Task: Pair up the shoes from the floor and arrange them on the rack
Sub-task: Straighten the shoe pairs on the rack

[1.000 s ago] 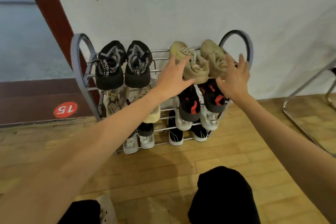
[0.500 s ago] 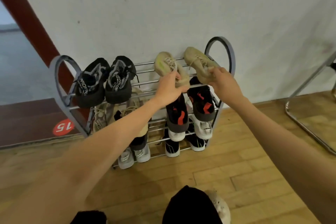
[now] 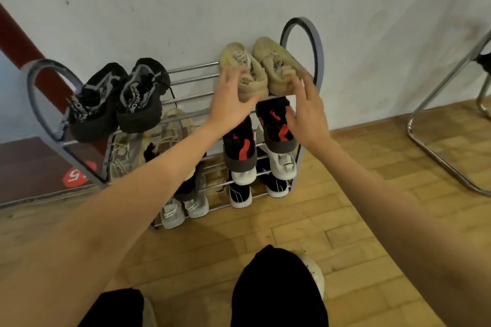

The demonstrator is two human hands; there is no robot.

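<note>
The left hand [image 3: 230, 103] hides the left beige shoe's [image 3: 245, 71] heel.

My count: one metal rack [image 3: 316, 42] at centre frame. On it, two beige shoes [image 3: 261, 69] upper right, two black-and-grey knit shoes [image 3: 119, 98] upper left, two black-and-red shoes [image 3: 261, 138] mid right, two cream shoes [image 3: 148, 146] mid left. The lower tiers' pairs are too hidden for me to count. One red floor sticker [image 3: 75, 175], lower left.

Both arms extended forward. Left hand [image 3: 230, 103] fingers spread and lightly curled, thumb out. Right hand [image 3: 308, 114] fingers straight, relaxed, held apart.
</note>
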